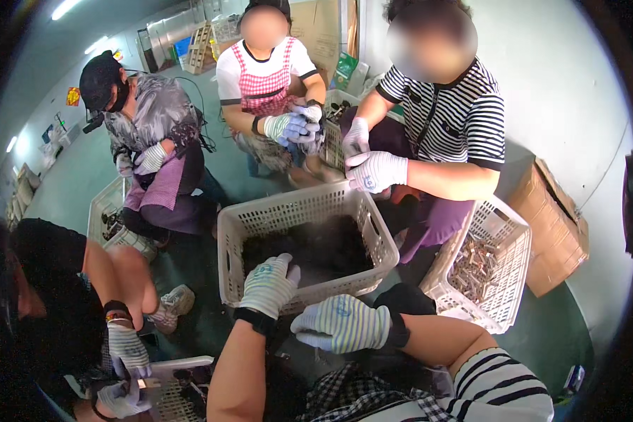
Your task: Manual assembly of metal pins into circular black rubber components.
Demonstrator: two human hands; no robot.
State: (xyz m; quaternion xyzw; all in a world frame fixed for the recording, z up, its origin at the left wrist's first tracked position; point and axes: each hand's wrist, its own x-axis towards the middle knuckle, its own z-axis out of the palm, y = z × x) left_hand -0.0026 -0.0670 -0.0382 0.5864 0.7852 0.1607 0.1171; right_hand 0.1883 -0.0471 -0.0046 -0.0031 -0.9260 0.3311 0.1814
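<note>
L hand [271, 285] bent at white basket [352, 281]'s near rim, dark pcs [323, 243] just beyond; R hand [344, 323] curled, nearer body; cannot tell if either grasps sth.

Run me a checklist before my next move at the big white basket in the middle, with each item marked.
1. Both hands gloved: ok; left hand and right hand wear striped gloves.
2. White basket upright: ok.
3. Dark contents inside the basket: ok; what the pieces are is too blurred to tell.
4. Near rim fully in sight: not ok; the left hand covers part of it.
5. Right hand's grip empty: cannot tell; its fingers are curled and the palm is hidden.
6. Co-worker's gloved hand off the far corner: cannot tell; the two overlap in this view.
</note>
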